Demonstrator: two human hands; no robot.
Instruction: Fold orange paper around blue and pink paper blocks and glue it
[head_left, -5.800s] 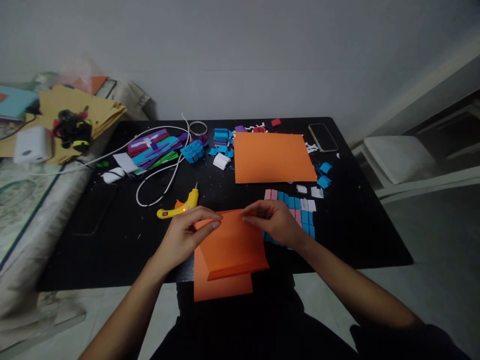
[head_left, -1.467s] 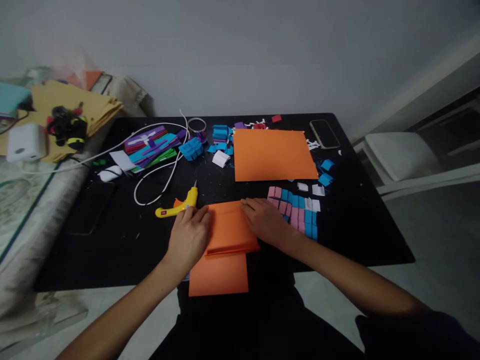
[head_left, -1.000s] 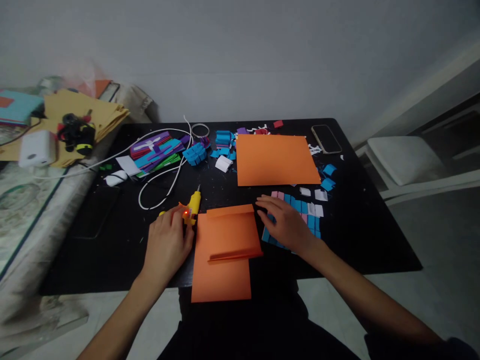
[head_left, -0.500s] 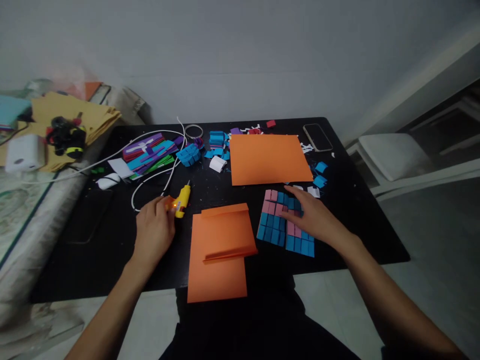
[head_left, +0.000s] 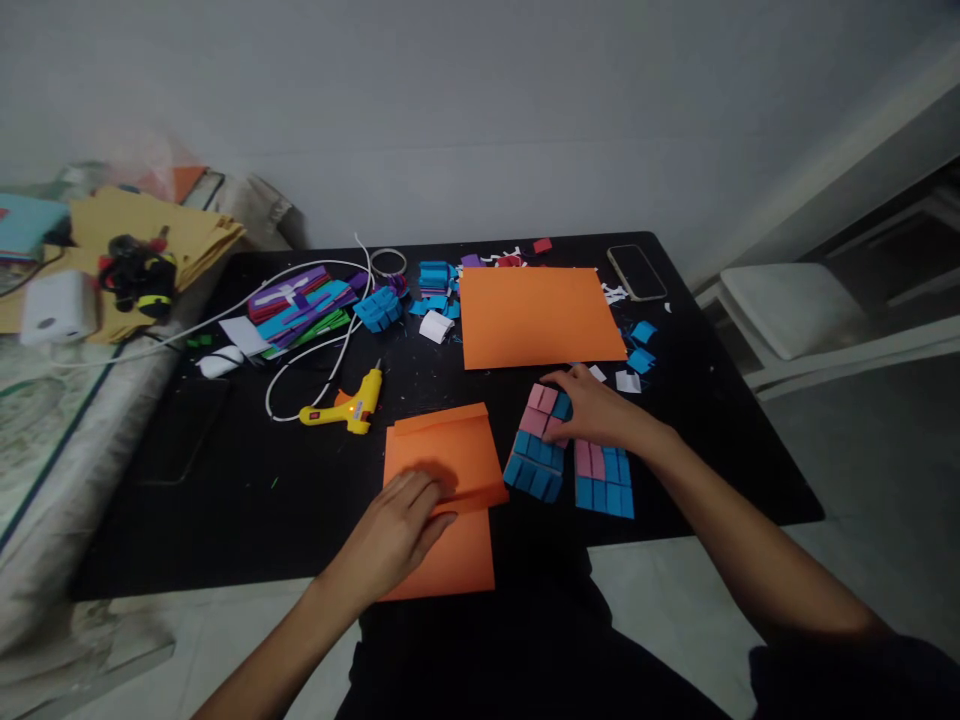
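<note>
Left hand [head_left: 397, 525] loosely curled over a folded orange paper [head_left: 446, 440], its grip unclear, a person works at a black table [head_left: 247, 530]. The right hand [head_left: 592, 410] spans the far end of a pink-and-blue panel [head_left: 534, 462], thumb and fingers apart; whether it pinches cannot be told. A matching panel [head_left: 606, 492] lies just to the right. Both hands are off the yellow glue gun [head_left: 360, 405] at left, apparently leaving paper and panel as the pieces being handled.

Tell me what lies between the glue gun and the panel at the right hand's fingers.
The folded orange paper lies between the glue gun and that pink and blue panel; the head view shows it.
</note>
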